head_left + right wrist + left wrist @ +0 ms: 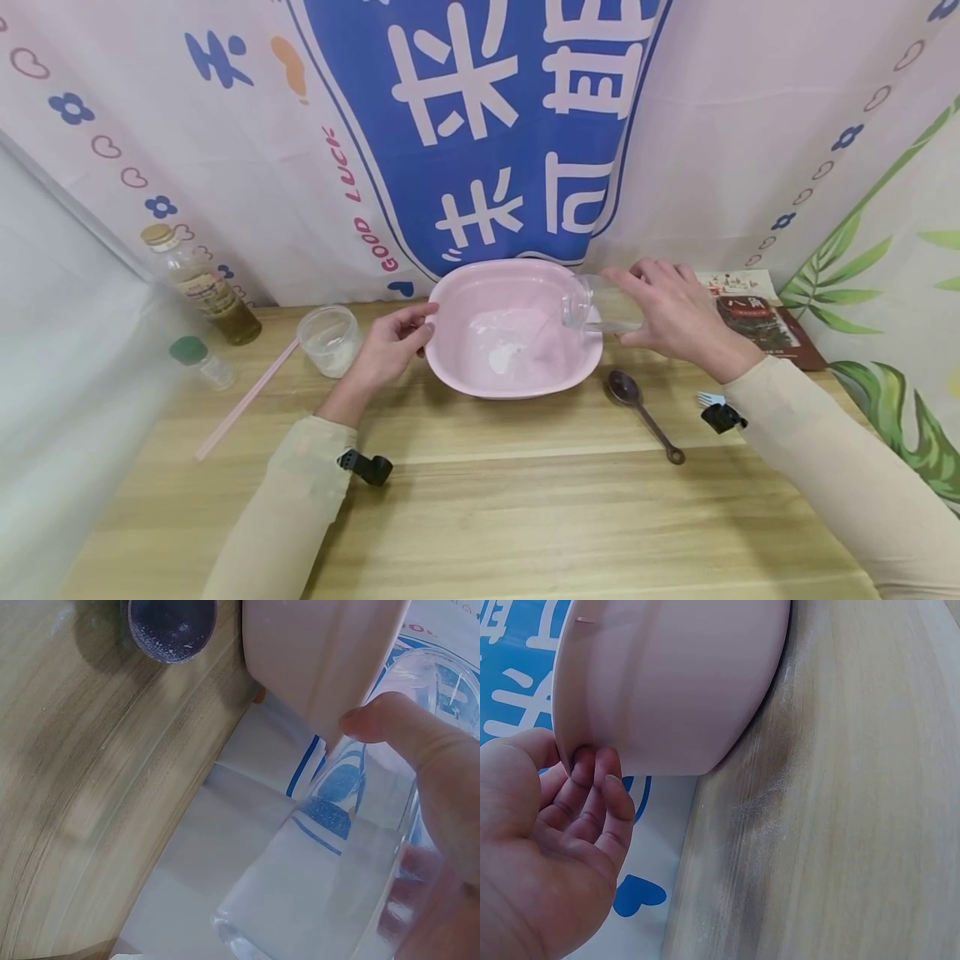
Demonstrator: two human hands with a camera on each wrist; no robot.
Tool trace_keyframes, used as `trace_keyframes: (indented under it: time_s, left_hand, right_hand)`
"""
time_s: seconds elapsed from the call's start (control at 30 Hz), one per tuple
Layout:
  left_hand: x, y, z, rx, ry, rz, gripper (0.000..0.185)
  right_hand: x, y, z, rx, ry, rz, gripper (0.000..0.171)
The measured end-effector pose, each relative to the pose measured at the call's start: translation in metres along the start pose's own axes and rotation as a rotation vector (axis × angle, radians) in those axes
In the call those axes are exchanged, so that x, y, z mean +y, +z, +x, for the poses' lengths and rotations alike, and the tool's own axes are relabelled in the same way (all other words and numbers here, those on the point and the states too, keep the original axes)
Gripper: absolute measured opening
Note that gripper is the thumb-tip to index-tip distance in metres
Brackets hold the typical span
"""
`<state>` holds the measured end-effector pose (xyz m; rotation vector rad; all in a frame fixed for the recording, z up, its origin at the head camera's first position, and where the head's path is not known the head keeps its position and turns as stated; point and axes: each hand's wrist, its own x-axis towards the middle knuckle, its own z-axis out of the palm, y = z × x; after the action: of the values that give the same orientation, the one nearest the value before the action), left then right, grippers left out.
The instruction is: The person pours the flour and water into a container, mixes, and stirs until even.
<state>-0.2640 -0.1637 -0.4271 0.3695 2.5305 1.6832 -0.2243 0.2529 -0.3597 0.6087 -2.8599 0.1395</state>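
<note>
My left hand [384, 348] pinches the left rim of a pink plastic basin [517, 385], thumb outside and fingertips under the lip in the left wrist view. White powder [506, 360] and some liquid lie on the basin's floor. In my right hand [670, 315] is a clear wide-mouthed glass bottle [300, 877], gripped round its body and tilted on its side. Its mouth hangs over the basin's right rim, and a thin stream of clear liquid runs down into the basin. Clear liquid also shows inside the bottle in the right wrist view.
Left of the basin stand a clear tub [330, 340] of white powder, pink chopsticks [246, 402], an oil bottle [213, 292] and a green-capped shaker [201, 361]. To the right lie a dark spoon [643, 410], a blue fork [711, 399] and a printed packet [765, 321]. A printed curtain [315, 208] hangs behind.
</note>
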Motion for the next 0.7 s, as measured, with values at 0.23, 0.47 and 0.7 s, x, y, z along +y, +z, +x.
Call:
trace_keyframes:
  time_s: [0.23,0.47,0.7]
  left_hand:
    - [-0.0008,0.0003,-0.0001,0.002,-0.001,-0.005,0.041]
    - [-0.0005,-0.0001,-0.0004,0.000,-0.001,-0.013,0.041]
    - [-0.0005,0.0001,-0.0002,-0.003,0.008,-0.017,0.041]
  right_hand:
    - [-0.0017,-0.0013,0.0015,-0.008,0.002,-0.016,0.092]
    - [-0.0019,-0.0005,0.0022,-0.003,-0.004,-0.024,0.093]
    - [-0.0016,0.0003,0.0027,0.017,-0.022,-0.026,0.092]
